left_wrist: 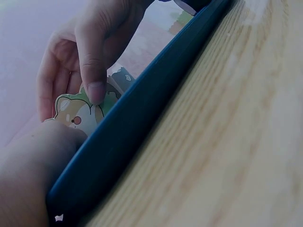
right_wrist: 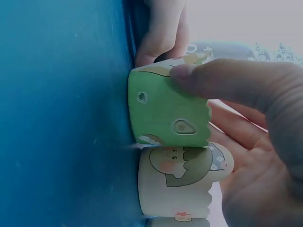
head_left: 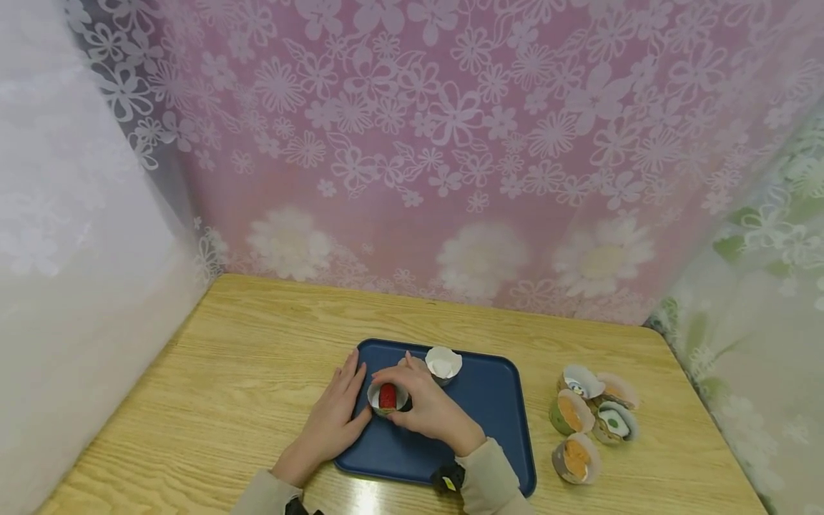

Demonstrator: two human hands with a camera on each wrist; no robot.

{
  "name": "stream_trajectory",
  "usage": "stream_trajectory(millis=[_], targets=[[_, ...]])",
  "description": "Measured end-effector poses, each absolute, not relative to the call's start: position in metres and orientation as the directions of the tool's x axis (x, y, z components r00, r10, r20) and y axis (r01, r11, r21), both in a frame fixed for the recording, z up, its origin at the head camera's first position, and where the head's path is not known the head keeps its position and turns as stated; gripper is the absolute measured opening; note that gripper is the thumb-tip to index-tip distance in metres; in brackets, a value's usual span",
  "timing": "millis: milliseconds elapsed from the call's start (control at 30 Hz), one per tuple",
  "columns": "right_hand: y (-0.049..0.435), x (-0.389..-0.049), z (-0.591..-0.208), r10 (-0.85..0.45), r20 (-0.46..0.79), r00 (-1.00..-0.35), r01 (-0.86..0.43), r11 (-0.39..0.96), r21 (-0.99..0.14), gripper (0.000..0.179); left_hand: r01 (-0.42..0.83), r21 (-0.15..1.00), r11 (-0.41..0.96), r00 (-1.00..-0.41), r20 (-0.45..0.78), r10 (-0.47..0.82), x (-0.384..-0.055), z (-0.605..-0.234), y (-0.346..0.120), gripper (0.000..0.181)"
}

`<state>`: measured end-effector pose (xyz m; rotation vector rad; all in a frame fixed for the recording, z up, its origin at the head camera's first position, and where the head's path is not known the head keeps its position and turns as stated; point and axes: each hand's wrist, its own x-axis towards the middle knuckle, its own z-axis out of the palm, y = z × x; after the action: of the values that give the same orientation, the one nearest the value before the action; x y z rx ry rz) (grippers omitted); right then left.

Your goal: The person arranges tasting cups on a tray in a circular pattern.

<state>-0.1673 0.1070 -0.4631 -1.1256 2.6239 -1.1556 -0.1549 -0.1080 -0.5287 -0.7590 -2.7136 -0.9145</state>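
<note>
My right hand holds a green paper baking cup with a cartoon animal printed on it, thumb on the near side and fingers round the far side. Inside the cup lies a red piece. The cup stands on the blue tray, near its left side. My left hand rests along the tray's left rim with fingers straight, its thumb close to the cup. Beside the green cup, a cream paper cup with a cartoon face shows in the right wrist view. A white-lined cup stands toward the tray's back.
Right of the tray, several paper cups stand on the wooden table. A front cup and a green one have orange contents; another has white and green. A pink flowered curtain hangs behind the table.
</note>
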Motion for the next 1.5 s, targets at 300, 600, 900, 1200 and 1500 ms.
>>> stream_trajectory(millis=[300, 600, 900, 1200, 1500], targets=[[0.107, -0.168, -0.464, -0.674, 0.211, -0.708, -0.608, 0.43, -0.667, 0.056, 0.519, 0.534, 0.668, -0.854, 0.303, 0.422, -0.156, -0.527, -0.11, 0.069], [0.107, -0.165, -0.461, -0.678, 0.197, -0.708, -0.585, 0.407, -0.702, 0.045, 0.526, 0.525, 0.669, -0.85, 0.308, 0.427, -0.156, -0.528, -0.11, 0.07], [0.111, -0.167, -0.461, -0.705, 0.185, -0.684, -0.573, 0.364, -0.734, 0.044, 0.525, 0.525, 0.669, -0.851, 0.305, 0.428, -0.156, -0.528, -0.109, 0.07], [0.115, -0.173, -0.466, -0.729, 0.239, -0.641, -0.592, 0.272, -0.759, 0.041, 0.538, 0.519, 0.664, -0.843, 0.328, 0.427, -0.155, -0.527, -0.108, 0.07], [0.113, -0.179, -0.469, -0.743, 0.258, -0.618, -0.605, 0.24, -0.759, 0.047, 0.533, 0.525, 0.663, -0.846, 0.321, 0.426, -0.155, -0.526, -0.109, 0.07]])
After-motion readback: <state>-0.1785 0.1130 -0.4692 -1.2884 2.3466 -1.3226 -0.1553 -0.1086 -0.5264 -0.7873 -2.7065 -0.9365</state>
